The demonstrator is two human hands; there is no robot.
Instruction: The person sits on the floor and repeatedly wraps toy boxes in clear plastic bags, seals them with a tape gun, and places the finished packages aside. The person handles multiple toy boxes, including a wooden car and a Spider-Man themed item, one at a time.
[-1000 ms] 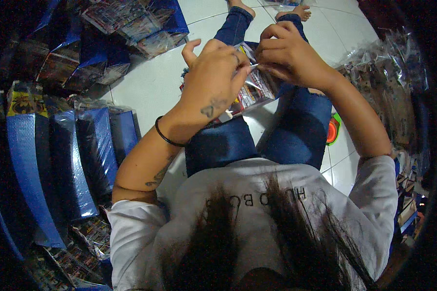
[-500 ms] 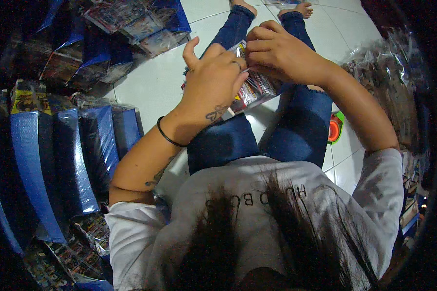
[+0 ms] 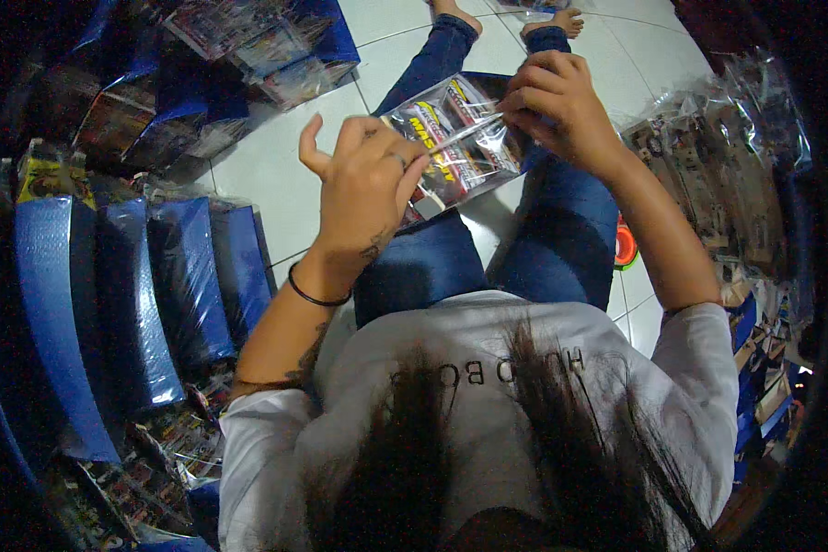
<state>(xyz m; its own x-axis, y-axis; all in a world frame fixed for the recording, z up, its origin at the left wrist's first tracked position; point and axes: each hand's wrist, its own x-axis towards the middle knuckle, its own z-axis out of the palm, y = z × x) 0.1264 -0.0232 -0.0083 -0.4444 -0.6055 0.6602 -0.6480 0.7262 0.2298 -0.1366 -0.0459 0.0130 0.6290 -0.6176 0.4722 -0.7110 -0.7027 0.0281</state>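
Observation:
Across my thighs rests a clear plastic bag (image 3: pixel 469 170) with colourful printed packs inside, yellow, red and black. My left hand (image 3: pixel 368 175) is at the bag's left side, thumb and fingertips closed on its plastic, the other fingers bent and partly raised. At the upper right of the bag, my right hand (image 3: pixel 557 110) pinches the plastic between thumb and fingers. A narrow shiny strip or folded edge runs taut between the two hands; whether it is tape or the bag's own flap, I cannot tell.
Tall blue boxes (image 3: pixel 51 304) wrapped in plastic stand in a row at left. More wrapped packs (image 3: pixel 276 55) are stacked at the upper left, and plastic-covered bundles (image 3: pixel 708 184) at right. An orange and green round object (image 3: pixel 626 244) lies on the white tiles beside my right leg.
My hands have moved apart, the left to the left and the right to the right, uncovering more of the bag. The strip between them now shows stretched out.

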